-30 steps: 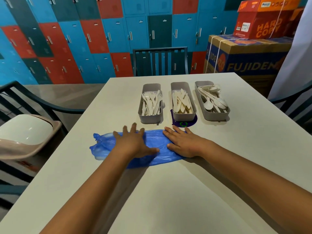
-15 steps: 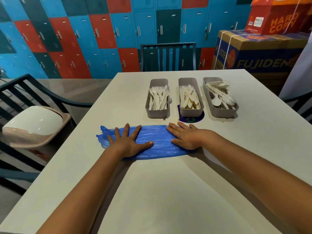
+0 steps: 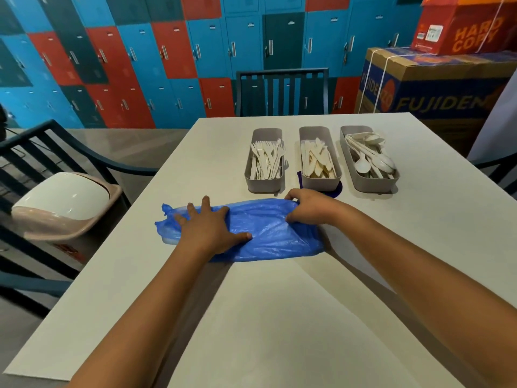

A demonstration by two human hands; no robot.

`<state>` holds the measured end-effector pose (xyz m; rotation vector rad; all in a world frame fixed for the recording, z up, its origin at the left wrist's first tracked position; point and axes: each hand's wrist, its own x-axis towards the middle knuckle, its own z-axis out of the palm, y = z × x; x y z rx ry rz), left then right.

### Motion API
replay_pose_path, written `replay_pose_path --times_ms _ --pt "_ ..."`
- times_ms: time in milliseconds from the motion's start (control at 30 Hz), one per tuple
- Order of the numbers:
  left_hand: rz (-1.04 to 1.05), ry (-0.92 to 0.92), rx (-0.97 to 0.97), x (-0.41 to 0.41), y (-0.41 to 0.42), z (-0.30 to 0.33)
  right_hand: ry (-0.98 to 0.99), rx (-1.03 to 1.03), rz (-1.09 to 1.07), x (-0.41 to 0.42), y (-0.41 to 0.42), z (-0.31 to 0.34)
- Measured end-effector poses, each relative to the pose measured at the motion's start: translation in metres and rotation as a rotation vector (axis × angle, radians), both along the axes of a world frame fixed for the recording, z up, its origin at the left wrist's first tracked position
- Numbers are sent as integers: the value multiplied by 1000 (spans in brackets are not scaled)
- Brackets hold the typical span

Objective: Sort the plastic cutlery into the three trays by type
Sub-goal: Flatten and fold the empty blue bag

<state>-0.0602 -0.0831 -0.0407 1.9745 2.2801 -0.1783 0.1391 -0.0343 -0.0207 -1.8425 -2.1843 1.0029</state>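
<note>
Three grey trays stand side by side at the far middle of the white table (image 3: 279, 317). The left tray (image 3: 264, 184) holds white forks, the middle tray (image 3: 320, 183) holds cream knives, the right tray (image 3: 373, 183) holds white spoons. In front of them lies a flattened blue plastic bag (image 3: 268, 233). My left hand (image 3: 208, 229) rests flat on the bag's left part with fingers spread. My right hand (image 3: 310, 208) is curled over the bag's right end, its fingers pinching the plastic.
A pink bin with a white swing lid (image 3: 60, 208) stands left of the table beside a dark chair (image 3: 42, 152). Another chair (image 3: 282, 91) faces the far edge. Stacked cardboard boxes (image 3: 436, 88) stand at the back right. A purple sticker (image 3: 337, 190) shows under the middle tray.
My right hand has gone from lying flat on the bag to curling and gripping its right end. My left hand has stayed flat on the bag's left part.
</note>
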Motion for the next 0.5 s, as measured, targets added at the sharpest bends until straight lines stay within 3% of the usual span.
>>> replay_pose_path --times_ms 100,200,267,400,500 --pt "-177 -131 123 24 -14 10 238 -119 -87 -7 -1 2" --pt "-326 -317 2 52 -32 9 442 -226 -155 -13 -4 1" --pt "-301 -361 -28 64 -33 -1 528 -262 -164 -17 -7 1" --pt "-84 -773 82 59 -24 -19 599 -344 -111 -17 -9 0" --pt "-209 -707 -33 40 -27 -22 471 -175 -37 -13 -3 -3"
